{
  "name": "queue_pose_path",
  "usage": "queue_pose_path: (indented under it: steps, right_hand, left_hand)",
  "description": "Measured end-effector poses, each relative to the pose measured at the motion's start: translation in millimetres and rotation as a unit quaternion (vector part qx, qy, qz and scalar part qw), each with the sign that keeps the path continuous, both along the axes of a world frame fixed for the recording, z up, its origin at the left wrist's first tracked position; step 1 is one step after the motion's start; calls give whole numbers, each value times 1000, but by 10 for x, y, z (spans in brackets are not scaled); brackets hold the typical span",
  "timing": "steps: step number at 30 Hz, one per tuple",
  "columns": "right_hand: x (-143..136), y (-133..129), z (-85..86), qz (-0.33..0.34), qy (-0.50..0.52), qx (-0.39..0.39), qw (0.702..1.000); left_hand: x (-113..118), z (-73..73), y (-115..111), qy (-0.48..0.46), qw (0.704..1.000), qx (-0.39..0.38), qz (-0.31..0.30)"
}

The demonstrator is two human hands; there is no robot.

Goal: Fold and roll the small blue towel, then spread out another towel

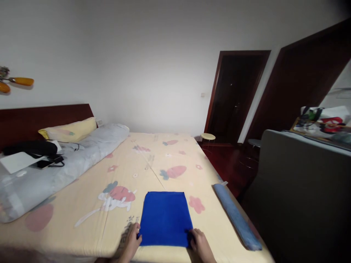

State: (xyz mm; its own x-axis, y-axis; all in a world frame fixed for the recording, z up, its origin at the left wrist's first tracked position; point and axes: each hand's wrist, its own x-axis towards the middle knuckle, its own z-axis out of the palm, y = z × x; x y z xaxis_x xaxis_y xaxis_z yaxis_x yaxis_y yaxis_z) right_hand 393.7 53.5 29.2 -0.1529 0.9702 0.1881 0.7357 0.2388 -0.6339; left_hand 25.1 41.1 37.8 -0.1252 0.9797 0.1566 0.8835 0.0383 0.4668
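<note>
A blue cloth (166, 219) lies flat in a near-square shape at the near edge of the bed. My left hand (133, 239) is at its left edge near the front corner, thumb and fingers closed on the fabric's side. At the opposite edge, my right hand (200, 244) has its fingers curled over the right side near the front corner. Some fingertips of both hands are hidden against the cloth. Off to the right lies a long, narrow roll of grey-blue fabric (236, 215), apart from both hands.
The bed sheet (153, 160) is pale yellow with carrot and rabbit prints. A grey rolled quilt (90, 146) runs along the left, with a black bag (33, 148) and a phone (45, 164) on it. A dark panel (290, 190) stands right of the bed; a stool (207, 136) is beyond.
</note>
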Motion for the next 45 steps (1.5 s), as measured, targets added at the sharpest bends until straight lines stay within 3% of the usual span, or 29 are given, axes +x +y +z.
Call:
queue_pose_path:
  steps: [3,5,7,9,12,15,20,22,26,30,34,37,39,42,45]
  right_hand:
    - [-41,-44,-132,-33,-58,49,997]
    - [-75,-82,-218,-56,-135,133,980]
    - [-98,-117,-282,-37,-208,228,951]
    - [-101,-151,-316,-8,-241,267,933]
    - [-115,-214,-321,-21,-255,232,938]
    - [-281,-282,-304,-25,-253,195,947]
    - [-814,-337,-272,133,-194,200,951]
    - [-861,-335,-269,162,-188,207,946]
    - [-489,-351,-304,110,-208,208,949]
    - [-53,-388,-355,60,-210,163,962]
    - [85,-340,-345,62,-194,100,974]
    - [76,-252,-236,73,-188,34,979]
    - [-27,-202,-127,61,-195,-11,979]
    - [-386,-166,1,48,-191,-29,980]
    - [-788,-168,-16,116,-164,-13,980]
  left_hand:
    - [123,-11,-52,34,999,-2,17]
    - [232,10,-102,88,996,-4,18]
    - [327,48,-150,144,989,-23,-1]
    - [374,87,-192,161,986,-46,-17]
    - [372,103,-260,147,988,-44,-8]
    - [472,27,-341,157,987,-9,-22]
    - [971,-229,-412,173,960,67,-208]
    - [1028,-291,-406,176,959,65,-213]
    - [663,-270,-405,188,970,51,-145]
    - [200,-195,-443,198,970,41,-133]
    - [20,-179,-422,202,965,46,-161]
    - [5,-181,-369,206,963,49,-169]
    - [100,-170,-330,206,965,45,-159]
    - [471,-153,-269,199,963,46,-178]
    - [928,-178,-208,190,955,35,-224]
